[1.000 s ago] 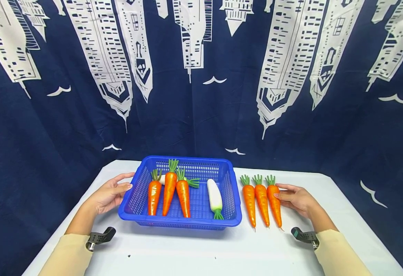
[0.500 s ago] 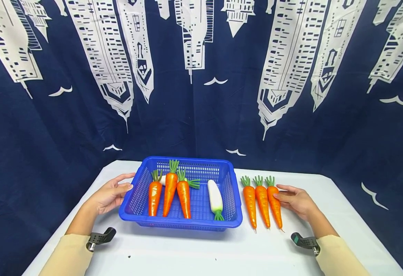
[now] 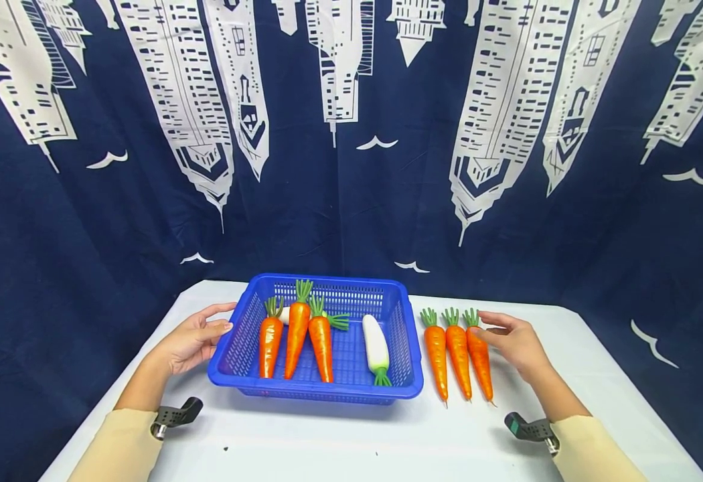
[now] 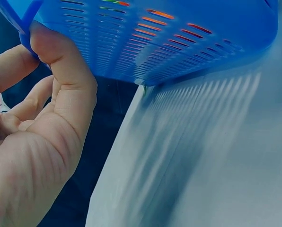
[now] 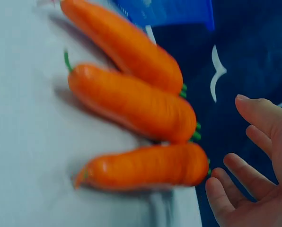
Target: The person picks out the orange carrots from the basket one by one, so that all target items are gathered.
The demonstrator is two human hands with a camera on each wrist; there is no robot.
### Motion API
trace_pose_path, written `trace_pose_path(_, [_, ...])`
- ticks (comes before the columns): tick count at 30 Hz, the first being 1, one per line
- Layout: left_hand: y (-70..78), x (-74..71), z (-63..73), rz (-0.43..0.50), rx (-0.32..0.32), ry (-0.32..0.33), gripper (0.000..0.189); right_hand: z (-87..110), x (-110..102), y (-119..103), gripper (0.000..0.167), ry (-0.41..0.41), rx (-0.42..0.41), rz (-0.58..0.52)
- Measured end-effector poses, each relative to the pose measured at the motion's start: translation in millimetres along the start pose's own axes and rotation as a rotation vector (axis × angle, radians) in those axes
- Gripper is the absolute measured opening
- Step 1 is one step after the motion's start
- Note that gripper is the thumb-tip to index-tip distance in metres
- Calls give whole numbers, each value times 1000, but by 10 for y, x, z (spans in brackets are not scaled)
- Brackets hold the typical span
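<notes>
Outermost carrot (image 3: 480,358) on the table, right hand (image 3: 516,340) at its leafy end

We find this carrot on the white table (image 3: 303,448), last in a row of three, its greens toward the back and its thin tip toward the front. In the right wrist view we see the right hand's fingers spread apart beside the green end, clasping nothing; whether a fingertip touches the carrot, we cannot tell. Just to its left lie the middle carrot (image 3: 459,355) and the inner carrot (image 3: 435,355), pointing the same way.

Beside the inner carrot stands a blue basket (image 3: 321,390) with slotted walls. In it we count three more carrots (image 3: 297,338), a white radish (image 3: 376,345) near the right wall, and a second radish (image 3: 284,313) partly hidden behind the carrots. At the basket's left rim we see the left hand (image 3: 191,341), thumb and forefinger up against the edge; we cannot tell whether they pinch it.

Further out, we note cream sleeves (image 3: 116,442) and a dark device (image 3: 178,412) at each wrist. Behind the table hangs a navy cloth (image 3: 339,201) printed with upside-down white buildings and birds.
</notes>
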State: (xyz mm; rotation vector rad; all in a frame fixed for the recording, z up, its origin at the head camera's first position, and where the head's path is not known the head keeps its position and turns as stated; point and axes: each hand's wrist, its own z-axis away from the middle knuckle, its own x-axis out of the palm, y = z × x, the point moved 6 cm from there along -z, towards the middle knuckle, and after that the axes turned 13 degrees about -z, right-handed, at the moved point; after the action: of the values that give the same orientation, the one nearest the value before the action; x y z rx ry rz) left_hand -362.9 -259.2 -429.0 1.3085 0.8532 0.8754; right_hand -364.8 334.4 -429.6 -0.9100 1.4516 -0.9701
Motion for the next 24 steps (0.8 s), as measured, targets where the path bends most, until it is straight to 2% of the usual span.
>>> trace_pose_path(10, [-20, 5, -8, -20, -12, 6, 59, 134, 269, -279, 65, -56, 1, 5])
trace_pose_path(19, [-33, 8, -15, -21, -12, 6, 60, 287, 560, -573, 54, -111, -99, -29])
trace_pose_path(24, [-13, 4, -9, -30, -6, 10, 59, 372, 686, -746, 52, -76, -126, -94])
